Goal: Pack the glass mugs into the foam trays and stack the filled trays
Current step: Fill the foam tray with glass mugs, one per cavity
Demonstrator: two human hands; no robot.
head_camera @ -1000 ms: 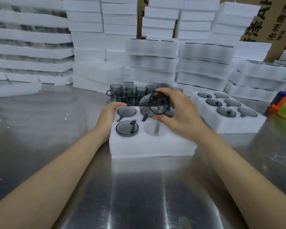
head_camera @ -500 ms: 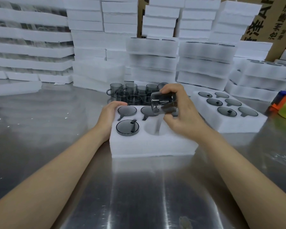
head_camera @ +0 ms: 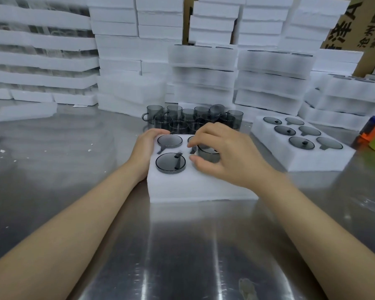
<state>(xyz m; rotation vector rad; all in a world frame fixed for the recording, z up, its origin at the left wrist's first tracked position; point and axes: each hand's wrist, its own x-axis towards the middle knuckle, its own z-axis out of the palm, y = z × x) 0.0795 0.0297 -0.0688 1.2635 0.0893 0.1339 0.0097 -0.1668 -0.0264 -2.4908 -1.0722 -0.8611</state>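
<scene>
Steel surface [head_camera: 182,245], brushed and reflective, backed by stacks of white foam trays [head_camera: 204,68] and a cardboard carton [head_camera: 355,29]. Right hand [head_camera: 227,152] is clamped on a smoked-glass mug [head_camera: 208,153], thumb on the near wall and fingers curled over the far wall. The mug is inverted, base up, and partly sunk in the near middle pocket of the foam tray [head_camera: 193,187]; it stands proud, not yet flush. Left hand [head_camera: 145,152] grips the tray's left edge, thumb on the top face at the far corner, apparently bracing it. Two seated mugs [head_camera: 170,162] fill the left pockets, bases up, handles lying in their slots; a third base shows in part under the right fingers. The tray's right-side pockets are hidden by the hand, so I cannot tell whether they are filled. Loose mugs [head_camera: 188,119] stand upright in a cluster just beyond the tray. A filled tray [head_camera: 312,161], six bases showing, lies apart to the right. Judgement: the glass is rigid, smooth, likely slippery and brittle, light enough for one hand. The best hold is across the body wall, as here. The handle must line up with its slot before pressing. The foam is soft and very light, so it will shift unless braced. Press evenly on the base.
</scene>
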